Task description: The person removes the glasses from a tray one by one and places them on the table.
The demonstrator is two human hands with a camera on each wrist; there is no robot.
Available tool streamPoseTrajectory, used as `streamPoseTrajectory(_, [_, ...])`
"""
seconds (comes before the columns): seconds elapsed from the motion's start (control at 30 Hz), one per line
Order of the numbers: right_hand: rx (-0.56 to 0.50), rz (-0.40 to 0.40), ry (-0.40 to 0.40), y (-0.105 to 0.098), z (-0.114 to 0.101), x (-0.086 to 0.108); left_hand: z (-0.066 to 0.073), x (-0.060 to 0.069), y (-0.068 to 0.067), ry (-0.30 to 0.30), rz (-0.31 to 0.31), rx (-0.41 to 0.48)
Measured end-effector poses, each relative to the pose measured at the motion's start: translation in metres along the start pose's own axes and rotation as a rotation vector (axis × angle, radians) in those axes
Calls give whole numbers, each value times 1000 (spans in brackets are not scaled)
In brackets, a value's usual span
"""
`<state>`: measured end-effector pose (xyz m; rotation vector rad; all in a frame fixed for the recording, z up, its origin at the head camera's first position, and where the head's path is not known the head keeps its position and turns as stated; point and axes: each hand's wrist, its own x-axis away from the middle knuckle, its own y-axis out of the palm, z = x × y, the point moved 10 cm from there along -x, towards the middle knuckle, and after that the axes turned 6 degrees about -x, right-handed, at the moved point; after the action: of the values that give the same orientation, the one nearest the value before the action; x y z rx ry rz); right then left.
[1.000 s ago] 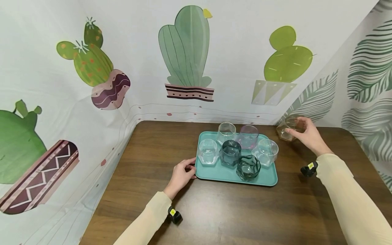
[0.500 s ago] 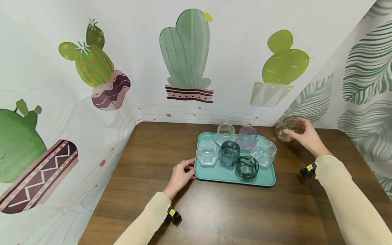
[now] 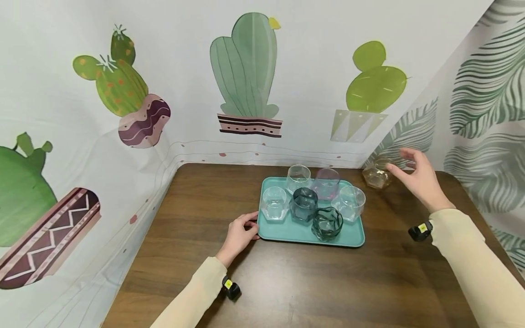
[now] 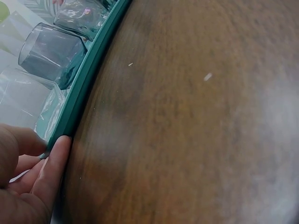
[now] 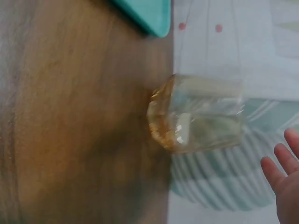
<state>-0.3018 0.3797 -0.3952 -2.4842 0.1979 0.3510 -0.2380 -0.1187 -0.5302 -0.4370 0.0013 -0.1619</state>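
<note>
An amber glass (image 3: 376, 174) stands on the table just right of the teal tray, near the back edge. My right hand (image 3: 422, 181) is beside it with fingers spread; the right wrist view shows a gap between the fingers (image 5: 276, 173) and the glass (image 5: 201, 114). My left hand (image 3: 239, 237) pinches the near left corner of the tray (image 3: 287, 233), thumb above and fingers at the side, as the left wrist view also shows (image 4: 32, 172). On the tray stand several glasses, among them a dark grey one (image 3: 304, 205) and a wavy dark green one (image 3: 327, 224).
Also on the tray are clear glasses (image 3: 274, 204) and a pinkish one (image 3: 326, 184). The brown wooden table (image 3: 311, 282) extends around the tray. A white cloth (image 3: 184, 91) printed with cacti and leaves hangs behind the table's back edge.
My right hand has let go of the amber glass and drawn back to the right, its fingers spreading. My left hand keeps its hold on the tray corner.
</note>
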Motion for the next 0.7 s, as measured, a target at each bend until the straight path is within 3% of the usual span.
streamPoseTrajectory(0.3, [-12,-74,-53,16,-45,-3,2,-1,-2,-14,17,-13])
streamPoseTrajectory(0.7, [-66,-192,-119,60,-93,-6,3,1,-1,-10,21,-30])
